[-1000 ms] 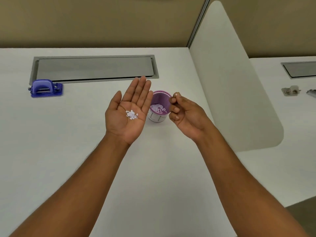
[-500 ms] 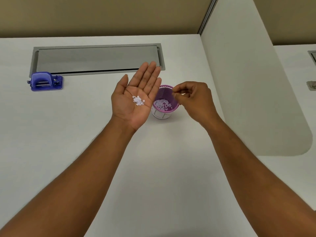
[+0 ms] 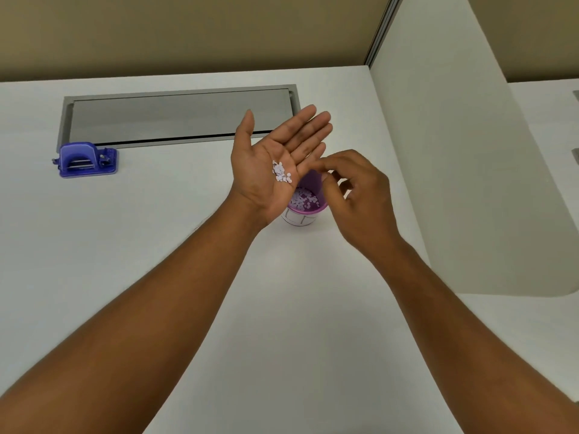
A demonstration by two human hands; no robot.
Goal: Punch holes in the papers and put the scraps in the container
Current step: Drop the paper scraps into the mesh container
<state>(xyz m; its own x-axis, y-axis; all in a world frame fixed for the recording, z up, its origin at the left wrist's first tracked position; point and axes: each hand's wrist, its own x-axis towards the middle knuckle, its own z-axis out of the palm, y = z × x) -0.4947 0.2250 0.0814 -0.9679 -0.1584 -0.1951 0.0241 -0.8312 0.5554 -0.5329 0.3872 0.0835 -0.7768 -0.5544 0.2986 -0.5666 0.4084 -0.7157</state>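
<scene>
Tilted now over the purple container (image 3: 308, 195), left hand (image 3: 272, 166) cups white scraps (image 3: 282, 174) open-palmed; right hand (image 3: 357, 189) fingers seemingly pinched

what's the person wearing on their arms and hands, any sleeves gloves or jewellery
Nothing shows on either. The left hand and right hand are bare, with no gloves, rings or watch visible. Both forearms are uncovered right to the frame's edge, so no sleeve is in view.

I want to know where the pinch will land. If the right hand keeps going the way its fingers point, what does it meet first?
Probably the left hand: the right hand points its fingers at that open palm's edge, near the scraps. Depth is unclear.
</scene>
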